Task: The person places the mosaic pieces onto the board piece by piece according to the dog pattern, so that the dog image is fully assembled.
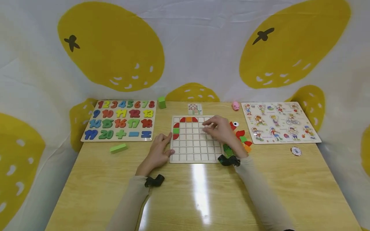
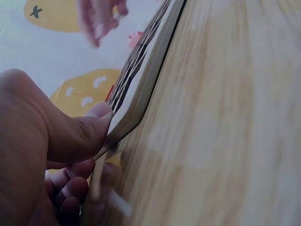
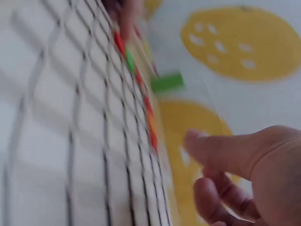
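A white grid board (image 1: 189, 144) lies on the table, with red, orange and green flat pieces in its cells along the top row and left column. My left hand (image 1: 157, 151) rests at the board's left edge, thumb and forefinger apart and touching it. In the left wrist view the thumb (image 2: 82, 134) presses by the board's corner. Above the upper right part of the board hovers my right hand (image 1: 219, 130). Its fingers are loosely bent, and the right wrist view shows a gap between thumb and fingers, with no piece visible there.
Loose coloured pieces (image 1: 241, 136) lie right of the board, partly behind the right arm. A number puzzle (image 1: 118, 120) stands left, a sports picture puzzle (image 1: 280, 123) right. A small picture card (image 1: 195, 109), green blocks (image 1: 118, 148), a pink pig (image 1: 235, 106) and a chip (image 1: 296, 151) lie around.
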Action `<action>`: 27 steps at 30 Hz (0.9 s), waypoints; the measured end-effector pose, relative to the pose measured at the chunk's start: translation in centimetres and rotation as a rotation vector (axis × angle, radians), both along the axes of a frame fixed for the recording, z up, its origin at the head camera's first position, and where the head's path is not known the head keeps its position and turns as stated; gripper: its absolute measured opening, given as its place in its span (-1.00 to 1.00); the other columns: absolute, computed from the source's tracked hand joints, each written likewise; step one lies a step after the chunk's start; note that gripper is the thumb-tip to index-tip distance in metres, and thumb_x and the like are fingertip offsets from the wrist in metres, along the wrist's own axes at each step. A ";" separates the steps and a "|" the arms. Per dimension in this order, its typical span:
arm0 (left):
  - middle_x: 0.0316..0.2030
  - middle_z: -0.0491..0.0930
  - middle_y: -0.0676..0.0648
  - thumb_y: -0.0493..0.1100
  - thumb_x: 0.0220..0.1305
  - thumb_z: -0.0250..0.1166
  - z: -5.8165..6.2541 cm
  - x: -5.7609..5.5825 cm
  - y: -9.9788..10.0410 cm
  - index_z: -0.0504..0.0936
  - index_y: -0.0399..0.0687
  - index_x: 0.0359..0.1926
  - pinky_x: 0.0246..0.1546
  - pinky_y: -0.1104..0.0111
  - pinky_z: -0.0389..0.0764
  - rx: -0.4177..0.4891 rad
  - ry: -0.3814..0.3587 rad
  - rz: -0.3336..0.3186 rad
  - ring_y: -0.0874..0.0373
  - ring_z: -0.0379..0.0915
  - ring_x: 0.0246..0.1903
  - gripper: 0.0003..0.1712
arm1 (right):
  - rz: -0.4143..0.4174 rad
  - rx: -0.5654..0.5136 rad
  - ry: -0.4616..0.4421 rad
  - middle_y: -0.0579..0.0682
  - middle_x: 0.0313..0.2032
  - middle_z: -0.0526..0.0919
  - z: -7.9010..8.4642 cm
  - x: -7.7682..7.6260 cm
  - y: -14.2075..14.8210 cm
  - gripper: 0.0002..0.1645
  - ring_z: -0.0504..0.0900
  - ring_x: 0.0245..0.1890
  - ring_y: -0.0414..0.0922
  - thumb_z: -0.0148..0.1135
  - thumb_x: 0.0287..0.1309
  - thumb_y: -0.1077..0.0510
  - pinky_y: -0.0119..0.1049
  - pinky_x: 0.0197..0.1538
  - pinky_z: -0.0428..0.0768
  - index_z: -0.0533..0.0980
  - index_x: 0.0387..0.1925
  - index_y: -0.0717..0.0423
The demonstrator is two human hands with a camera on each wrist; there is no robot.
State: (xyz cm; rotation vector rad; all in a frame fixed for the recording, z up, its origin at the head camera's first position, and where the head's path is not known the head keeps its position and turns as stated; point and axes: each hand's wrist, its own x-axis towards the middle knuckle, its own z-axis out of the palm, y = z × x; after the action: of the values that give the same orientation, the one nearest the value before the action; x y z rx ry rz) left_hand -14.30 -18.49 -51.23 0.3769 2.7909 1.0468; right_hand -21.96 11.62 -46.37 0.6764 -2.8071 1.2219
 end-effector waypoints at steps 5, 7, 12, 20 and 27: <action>-0.06 0.29 -0.03 -0.12 0.30 0.31 0.1 0.1 -0.2 0.11 0.02 0.53 -0.08 0.24 0.25 -0.006 -0.003 0.015 0.07 0.14 -0.04 -0.14 | -0.146 0.130 -0.052 0.14 -0.19 0.66 0.1 -0.9 7.5 -0.70 0.64 -0.37 -0.01 0.36 0.19 0.20 -0.22 -0.35 0.54 0.67 -0.03 0.16; -0.07 0.29 -0.04 -0.13 0.30 0.31 0.1 0.2 -0.3 0.12 0.03 0.53 -0.08 0.24 0.24 -0.003 -0.001 0.018 0.07 0.14 -0.05 -0.14 | -0.163 0.166 -0.078 0.18 -0.15 0.65 0.0 -1.3 9.2 -0.67 0.65 -0.35 0.02 0.33 0.22 0.19 -0.20 -0.35 0.55 0.65 0.02 0.18; -0.08 0.28 -0.05 -0.15 0.29 0.32 0.3 0.2 0.2 0.13 0.01 0.52 -0.09 0.24 0.23 0.030 -0.007 0.005 0.07 0.13 -0.05 -0.14 | -0.178 0.215 -0.132 0.24 -0.12 0.64 0.0 -1.7 11.5 -0.61 0.66 -0.25 0.08 0.32 0.21 0.21 -0.05 -0.21 0.58 0.60 0.07 0.24; -0.10 0.27 -0.04 -0.15 0.29 0.32 0.0 0.3 -0.1 0.14 -0.02 0.52 -0.10 0.24 0.21 0.027 0.010 -0.001 0.07 0.13 -0.07 -0.15 | -0.202 0.254 -0.201 0.16 -0.10 0.67 -1.2 -1.9 12.2 -0.69 0.62 -0.20 0.04 0.30 0.25 0.18 -0.03 -0.07 0.57 0.64 0.01 0.18; -0.09 0.27 -0.04 -0.14 0.29 0.31 0.1 0.1 0.1 0.12 0.00 0.53 -0.08 0.24 0.22 0.022 0.009 0.003 0.07 0.13 -0.06 -0.14 | -0.187 0.259 -0.201 0.14 -0.20 0.64 -1.3 -2.4 12.4 -0.73 0.59 -0.24 0.02 0.32 0.23 0.19 -0.05 -0.08 0.56 0.56 -0.05 0.18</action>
State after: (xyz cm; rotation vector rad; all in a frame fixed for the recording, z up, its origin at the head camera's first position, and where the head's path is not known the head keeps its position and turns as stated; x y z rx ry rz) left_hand -14.19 -18.40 -51.12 0.3806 2.7915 1.0795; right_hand -24.31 24.03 -47.63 0.2986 -3.1422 0.9555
